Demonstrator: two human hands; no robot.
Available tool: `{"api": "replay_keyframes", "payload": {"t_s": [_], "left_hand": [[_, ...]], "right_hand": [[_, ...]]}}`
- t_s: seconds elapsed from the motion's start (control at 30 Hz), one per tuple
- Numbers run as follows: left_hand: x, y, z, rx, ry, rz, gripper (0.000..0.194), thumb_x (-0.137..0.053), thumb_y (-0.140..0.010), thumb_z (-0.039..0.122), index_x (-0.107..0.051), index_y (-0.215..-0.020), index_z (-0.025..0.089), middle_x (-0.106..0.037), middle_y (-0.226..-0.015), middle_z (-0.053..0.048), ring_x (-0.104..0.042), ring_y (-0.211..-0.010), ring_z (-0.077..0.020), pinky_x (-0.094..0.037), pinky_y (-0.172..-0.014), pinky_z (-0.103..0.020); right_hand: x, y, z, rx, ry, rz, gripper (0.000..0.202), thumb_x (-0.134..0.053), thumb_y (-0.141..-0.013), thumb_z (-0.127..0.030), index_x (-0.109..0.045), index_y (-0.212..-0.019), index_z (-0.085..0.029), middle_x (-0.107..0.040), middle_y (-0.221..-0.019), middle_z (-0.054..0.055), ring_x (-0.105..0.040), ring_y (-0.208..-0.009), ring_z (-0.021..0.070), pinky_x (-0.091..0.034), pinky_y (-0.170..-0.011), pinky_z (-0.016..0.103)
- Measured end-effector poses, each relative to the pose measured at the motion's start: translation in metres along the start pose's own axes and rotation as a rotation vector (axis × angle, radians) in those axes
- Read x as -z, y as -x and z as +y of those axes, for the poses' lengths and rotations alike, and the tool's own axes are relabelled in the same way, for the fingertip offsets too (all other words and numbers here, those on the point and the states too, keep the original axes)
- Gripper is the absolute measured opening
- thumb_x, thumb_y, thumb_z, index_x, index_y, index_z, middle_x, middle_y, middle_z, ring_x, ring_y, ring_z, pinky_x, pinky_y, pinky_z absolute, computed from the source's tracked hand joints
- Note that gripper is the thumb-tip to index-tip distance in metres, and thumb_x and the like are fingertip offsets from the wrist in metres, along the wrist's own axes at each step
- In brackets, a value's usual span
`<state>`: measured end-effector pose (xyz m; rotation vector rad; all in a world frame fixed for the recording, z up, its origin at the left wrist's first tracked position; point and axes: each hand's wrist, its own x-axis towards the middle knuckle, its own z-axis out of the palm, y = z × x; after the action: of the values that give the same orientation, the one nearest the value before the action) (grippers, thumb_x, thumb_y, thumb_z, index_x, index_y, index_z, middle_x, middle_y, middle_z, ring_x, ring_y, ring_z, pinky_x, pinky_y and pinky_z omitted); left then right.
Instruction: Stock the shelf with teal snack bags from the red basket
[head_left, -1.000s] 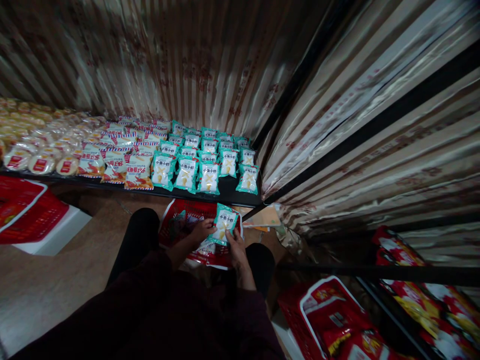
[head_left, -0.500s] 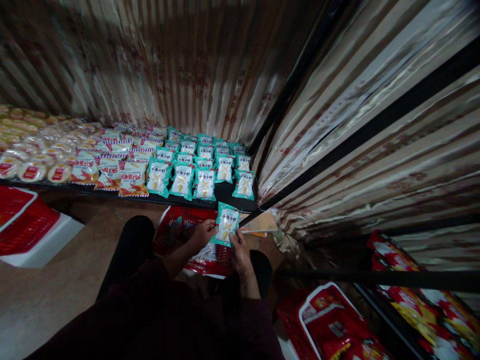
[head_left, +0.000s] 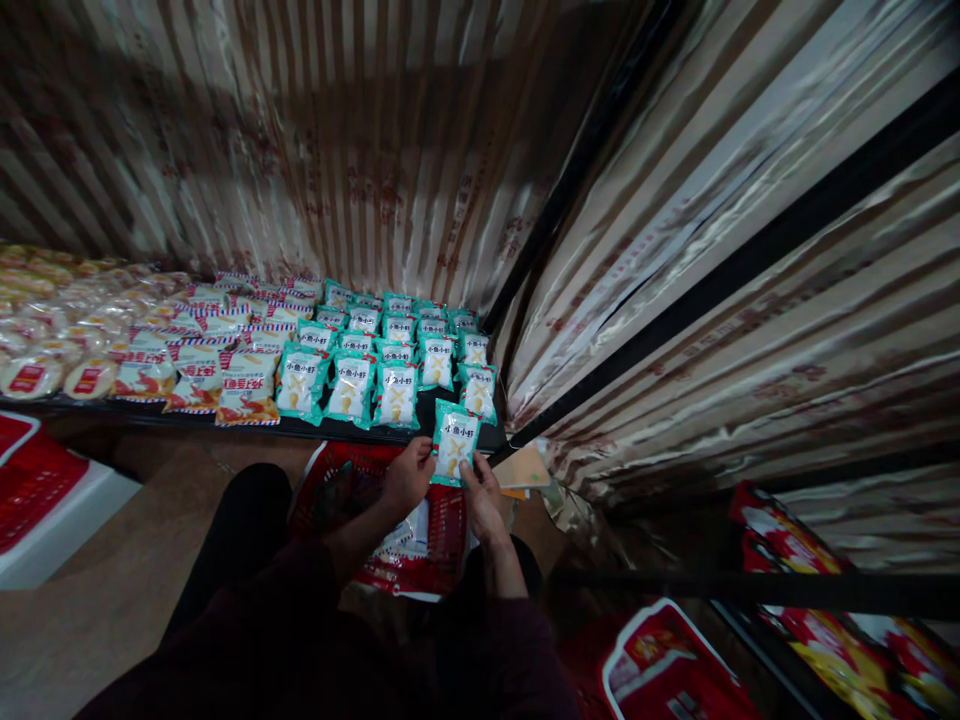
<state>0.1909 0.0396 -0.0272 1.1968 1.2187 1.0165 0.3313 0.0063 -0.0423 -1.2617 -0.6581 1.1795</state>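
Observation:
Between my two hands is a teal and white snack bag [head_left: 456,445], held upright with its printed front toward me. My left hand [head_left: 410,472] pinches its left edge, and my right hand [head_left: 482,495] grips its lower right corner. The bag's top lies in front of a gap in the front row on the black shelf [head_left: 491,436]. Rows of matching teal bags [head_left: 396,394] stand to the left of that gap, with one more teal bag [head_left: 478,390] to its right. Below my hands sits a red basket [head_left: 315,500] with some packets inside.
Left along the shelf are red, white and blue striped snack bags [head_left: 247,385] and round wrapped packs [head_left: 90,376]. Other red baskets stand at the left [head_left: 37,490] and lower right [head_left: 667,660]. A black post [head_left: 585,380] slants past the shelf's right end, before striped curtains [head_left: 360,180].
The view has tilted, so the shelf appears lower. The held bag has moved closer to the shelf's front edge and now overlaps the gap. Both hands keep hold of it.

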Motion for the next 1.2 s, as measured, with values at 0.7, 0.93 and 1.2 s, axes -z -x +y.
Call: {"api": "replay_keyframes", "payload": {"t_s": [0.7, 0.93, 1.2], "left_hand": [[-0.021, -0.051, 0.023, -0.26, -0.225, 0.09, 0.056, -0.049, -0.081, 0.018, -0.042, -0.137, 0.011, -0.052, -0.136, -0.016, -0.054, -0.121, -0.0246, -0.044, -0.104, -0.042], [-0.027, -0.067, 0.028, -0.237, -0.246, 0.141, 0.057, -0.049, -0.083, 0.022, -0.04, -0.138, 0.011, -0.047, -0.14, -0.018, -0.05, -0.126, -0.0266, -0.04, -0.108, -0.043], [-0.036, -0.08, 0.021, -0.209, -0.311, 0.214, 0.062, -0.048, -0.081, 0.022, -0.036, -0.139, 0.006, -0.043, -0.142, -0.022, -0.042, -0.132, -0.0293, -0.036, -0.11, -0.045]], "right_hand": [[-0.019, -0.088, -0.019, 0.3, 0.433, 0.128, 0.069, -0.059, -0.072, -0.054, -0.054, -0.126, -0.011, -0.059, -0.128, 0.016, -0.055, -0.118, 0.0272, -0.039, -0.104, 0.044], [-0.032, -0.094, -0.029, 0.437, 0.626, 0.086, 0.059, -0.048, -0.081, -0.048, -0.05, -0.128, -0.012, -0.058, -0.129, 0.016, -0.055, -0.118, 0.0258, -0.042, -0.101, 0.042], [-0.042, -0.095, -0.037, 0.567, 1.122, 0.144, 0.045, -0.041, -0.089, -0.035, -0.054, -0.126, -0.012, -0.061, -0.116, 0.017, -0.052, -0.112, 0.0257, -0.041, -0.098, 0.041]]}}
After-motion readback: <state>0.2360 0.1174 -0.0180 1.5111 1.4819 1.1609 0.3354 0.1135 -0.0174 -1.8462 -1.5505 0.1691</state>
